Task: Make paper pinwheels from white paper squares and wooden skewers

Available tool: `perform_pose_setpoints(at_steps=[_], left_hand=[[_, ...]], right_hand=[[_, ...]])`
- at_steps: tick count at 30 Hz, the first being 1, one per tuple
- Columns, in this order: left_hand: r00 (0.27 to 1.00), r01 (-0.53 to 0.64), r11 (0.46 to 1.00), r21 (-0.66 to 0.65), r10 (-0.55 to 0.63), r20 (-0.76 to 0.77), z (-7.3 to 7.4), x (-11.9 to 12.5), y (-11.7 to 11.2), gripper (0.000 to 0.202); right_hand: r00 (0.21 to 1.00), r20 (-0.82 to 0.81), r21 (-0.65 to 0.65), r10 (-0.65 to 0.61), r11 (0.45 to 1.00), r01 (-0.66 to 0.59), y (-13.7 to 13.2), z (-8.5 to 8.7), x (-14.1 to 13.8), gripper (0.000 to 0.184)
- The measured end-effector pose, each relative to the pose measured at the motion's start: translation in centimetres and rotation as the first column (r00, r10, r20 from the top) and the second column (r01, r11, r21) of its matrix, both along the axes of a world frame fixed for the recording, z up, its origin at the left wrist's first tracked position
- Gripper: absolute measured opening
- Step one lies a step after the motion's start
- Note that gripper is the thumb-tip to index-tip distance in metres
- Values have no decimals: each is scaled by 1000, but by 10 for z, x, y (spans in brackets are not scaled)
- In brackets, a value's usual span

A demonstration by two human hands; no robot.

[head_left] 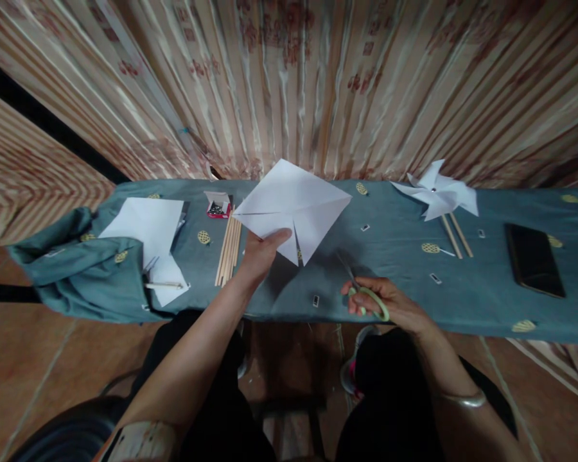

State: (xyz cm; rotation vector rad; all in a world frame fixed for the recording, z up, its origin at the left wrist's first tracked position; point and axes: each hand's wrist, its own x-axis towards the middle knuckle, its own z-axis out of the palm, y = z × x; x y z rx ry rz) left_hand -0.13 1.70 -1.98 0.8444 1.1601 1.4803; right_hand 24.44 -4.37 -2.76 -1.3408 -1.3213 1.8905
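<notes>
My left hand (pixel 262 253) pinches the lower edge of a creased white paper square (pixel 293 208) and holds it up above the teal-covered table (pixel 395 282). The paper has slits cut in from its corners. My right hand (pixel 383 301) rests on the table's near edge, fingers wrapped through the pale green handles of scissors (pixel 361 292), whose blades point up and left toward the paper. The scissors are apart from the paper.
A bundle of wooden sticks (pixel 228 250) lies left of my left hand, with a small red box of pins (pixel 218 206) behind it. White sheets (pixel 147 228) lie at left. A finished paper pinwheel (pixel 436 192) on sticks and a black phone (pixel 534 260) lie at right. Curtains hang behind.
</notes>
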Motion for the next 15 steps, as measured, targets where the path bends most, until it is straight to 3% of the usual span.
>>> perform_pose_setpoints(at_steps=[2, 4, 6, 9, 15], left_hand=[[999, 41, 998, -44, -42, -29, -1, 1, -3, 26], [995, 85, 993, -86, -90, -45, -2, 3, -7, 29], [986, 147, 982, -118, -155, -60, -6, 6, -10, 33], [962, 239, 963, -122, -252, -106, -12, 10, -12, 33], [886, 400, 900, -171, -427, -178, -12, 13, -16, 21]], right_hand=[[983, -1, 118, -183, 976, 182, 4, -2, 7, 51], [928, -56, 211, -367, 904, 370, 9, -4, 12, 52], [873, -123, 238, -471, 840, 487, 15, -5, 14, 51], [831, -195, 226, -520, 801, 554, 22, -5, 14, 49], [830, -176, 142, -529, 821, 553, 27, -9, 6, 41]])
